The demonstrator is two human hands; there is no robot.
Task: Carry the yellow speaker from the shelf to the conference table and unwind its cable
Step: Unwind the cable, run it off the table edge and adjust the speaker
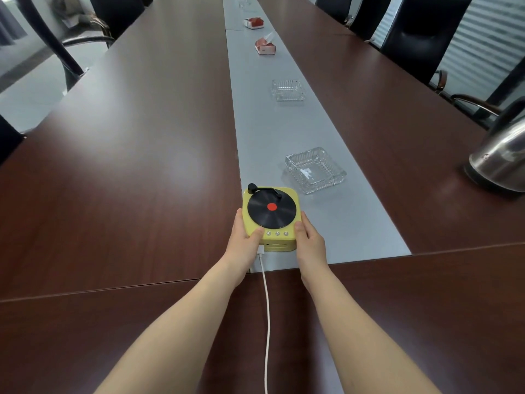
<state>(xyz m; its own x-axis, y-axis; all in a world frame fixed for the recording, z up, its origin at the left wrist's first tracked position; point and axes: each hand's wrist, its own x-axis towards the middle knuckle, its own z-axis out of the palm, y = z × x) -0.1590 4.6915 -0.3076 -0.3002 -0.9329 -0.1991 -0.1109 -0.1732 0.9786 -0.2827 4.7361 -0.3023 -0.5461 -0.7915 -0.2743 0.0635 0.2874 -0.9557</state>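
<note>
A white cable (266, 322) is running from the bottom frame edge, where its far end is cut off, up between two bare forearms to a plug in the near face of the yellow speaker (270, 216). The left hand (246, 240) is gripping the speaker's left side, thumb lying on the top; the right hand (308, 240) is gripping the right side, thumb likewise on top. Each grip is closing on the speaker. The fingers behind the housing are hidden. The speaker is sitting on the grey centre strip (284, 132) of the dark brown counter (127, 166), near the strip's near end. Its top is carrying one black disc with a red label, one black arm and three small buttons whose markings are hard to make out.

Just beyond stands one glass ashtray (315, 169); a second ashtray (287, 89) is lying further along. Two red-and-white tissue boxes (265, 46) follow. One steel kettle (501, 155) is cut off at the right edge. Black chairs (420, 32) are lining both sides.
</note>
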